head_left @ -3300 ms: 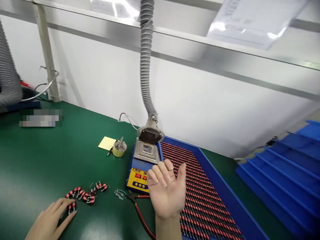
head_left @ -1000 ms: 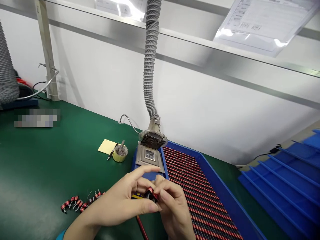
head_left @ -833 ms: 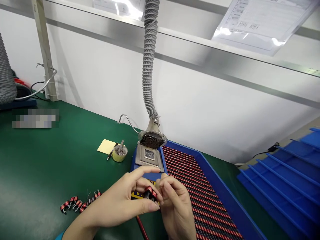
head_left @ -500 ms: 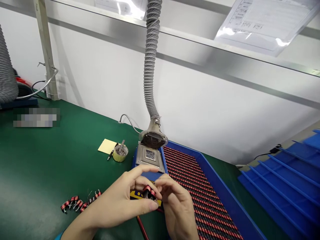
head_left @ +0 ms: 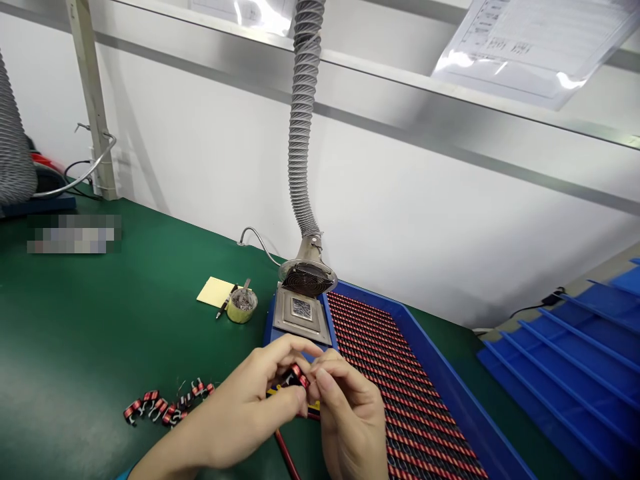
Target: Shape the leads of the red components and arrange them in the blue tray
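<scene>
My left hand (head_left: 245, 413) and my right hand (head_left: 350, 417) meet above the front of the soldering station, both pinching a small red-and-black wound coil (head_left: 298, 377). The fingers hide much of the coil. To the left, a loose group of several similar coils (head_left: 165, 407) lies on the green bench mat (head_left: 100, 320), apart from my left hand. Behind my right hand sits a blue tray (head_left: 440, 360) packed with rows of red-and-black coils. The soldering station's metal pot (head_left: 301, 310) is just beyond my fingertips.
Red-handled cutters (head_left: 286, 453) lie under my hands. A yellow note (head_left: 214, 291), a pen (head_left: 227, 301) and a tape roll holding scraps (head_left: 243, 305) stand left of the station. A grey fume hose (head_left: 303, 133) rises behind it. Blue stepped bins (head_left: 565, 373) fill the right.
Since the oldest frame, my raised right hand and my left hand have come together on a coil taken from the bench. Over the last second, my fingers have shifted slightly on it.
</scene>
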A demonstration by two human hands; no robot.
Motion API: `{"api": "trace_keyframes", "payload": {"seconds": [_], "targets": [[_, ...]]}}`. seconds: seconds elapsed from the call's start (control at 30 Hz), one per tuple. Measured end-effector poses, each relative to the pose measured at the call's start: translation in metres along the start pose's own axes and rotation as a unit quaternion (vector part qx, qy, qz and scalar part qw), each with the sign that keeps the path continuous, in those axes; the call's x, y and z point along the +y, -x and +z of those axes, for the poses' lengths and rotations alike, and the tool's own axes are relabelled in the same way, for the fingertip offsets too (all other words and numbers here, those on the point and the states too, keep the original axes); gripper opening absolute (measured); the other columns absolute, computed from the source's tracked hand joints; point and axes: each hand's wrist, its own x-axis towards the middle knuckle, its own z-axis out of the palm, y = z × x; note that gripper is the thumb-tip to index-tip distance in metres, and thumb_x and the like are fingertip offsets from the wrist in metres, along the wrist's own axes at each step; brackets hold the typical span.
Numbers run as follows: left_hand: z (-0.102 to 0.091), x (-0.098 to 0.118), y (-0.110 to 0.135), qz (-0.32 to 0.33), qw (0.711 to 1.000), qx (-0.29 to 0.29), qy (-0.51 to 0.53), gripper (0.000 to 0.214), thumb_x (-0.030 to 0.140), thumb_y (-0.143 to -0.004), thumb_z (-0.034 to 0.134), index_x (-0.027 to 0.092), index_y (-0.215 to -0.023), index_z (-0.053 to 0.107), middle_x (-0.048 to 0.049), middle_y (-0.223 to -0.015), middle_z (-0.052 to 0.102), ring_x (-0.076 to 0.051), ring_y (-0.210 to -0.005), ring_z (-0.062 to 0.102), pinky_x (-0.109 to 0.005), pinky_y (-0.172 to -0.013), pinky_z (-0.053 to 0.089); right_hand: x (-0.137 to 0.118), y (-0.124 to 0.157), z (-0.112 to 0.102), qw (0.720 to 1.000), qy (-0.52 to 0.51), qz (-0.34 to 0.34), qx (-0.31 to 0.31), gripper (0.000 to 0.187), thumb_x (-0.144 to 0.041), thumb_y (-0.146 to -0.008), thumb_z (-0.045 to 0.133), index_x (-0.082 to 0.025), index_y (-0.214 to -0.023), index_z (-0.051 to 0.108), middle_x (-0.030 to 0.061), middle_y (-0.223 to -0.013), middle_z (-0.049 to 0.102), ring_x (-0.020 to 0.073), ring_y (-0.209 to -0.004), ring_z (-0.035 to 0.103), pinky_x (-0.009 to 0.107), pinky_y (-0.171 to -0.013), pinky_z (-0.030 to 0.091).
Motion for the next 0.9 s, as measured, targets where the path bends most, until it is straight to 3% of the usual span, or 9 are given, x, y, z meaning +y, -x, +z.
{"api": "trace_keyframes", "payload": {"seconds": [0.2, 0.3, 0.47, 0.9], "targets": [[0.004, -0.010, -0.003, 0.006, 0.997, 0.061, -0.048, 0.009, 0.025, -0.094, 0.043, 0.023, -0.095, 0.052, 0.0027, -0.088, 0.051, -0.013, -0.083, 0.047, -0.025, -0.076, 0.040, 0.005, 0.000, 0.001, 0.998, 0.054, -0.011, 0.043, 0.012, -0.029, -0.082, 0.071, -0.023, -0.072, 0.074, -0.0015, -0.062, 0.057, 0.0094, -0.058, 0.053, 0.018, -0.053, 0.046], [0.005, -0.013, -0.003, 0.003, 0.990, 0.089, -0.105, 0.011, 0.031, -0.094, 0.044, 0.024, -0.095, 0.052, 0.0021, -0.091, 0.053, -0.015, -0.087, 0.048, -0.028, -0.080, 0.040, 0.006, -0.001, 0.002, 0.996, 0.065, -0.017, 0.066, 0.012, -0.031, -0.080, 0.072, -0.023, -0.072, 0.074, -0.0015, -0.062, 0.057, 0.0091, -0.057, 0.052, 0.017, -0.051, 0.045], [0.007, -0.009, -0.001, 0.001, 0.975, 0.125, -0.186, 0.019, 0.034, -0.095, 0.041, 0.023, -0.084, 0.052, 0.0030, -0.081, 0.052, -0.015, -0.077, 0.044, -0.025, -0.070, 0.035, 0.009, 0.000, 0.003, 0.989, 0.103, -0.042, 0.096, 0.011, -0.029, -0.081, 0.070, -0.023, -0.073, 0.074, -0.0019, -0.062, 0.056, 0.0100, -0.058, 0.052, 0.019, -0.052, 0.044], [0.008, -0.008, -0.003, 0.023, 0.969, 0.125, -0.210, 0.021, 0.032, -0.097, 0.040, 0.022, -0.081, 0.051, 0.0023, -0.080, 0.054, -0.014, -0.074, 0.045, -0.024, -0.068, 0.036, 0.008, -0.002, 0.008, 0.993, 0.054, -0.028, 0.103, 0.014, -0.030, -0.079, 0.073, -0.021, -0.068, 0.072, -0.0020, -0.061, 0.056, 0.0096, -0.055, 0.051, 0.018, -0.050, 0.045]]}}
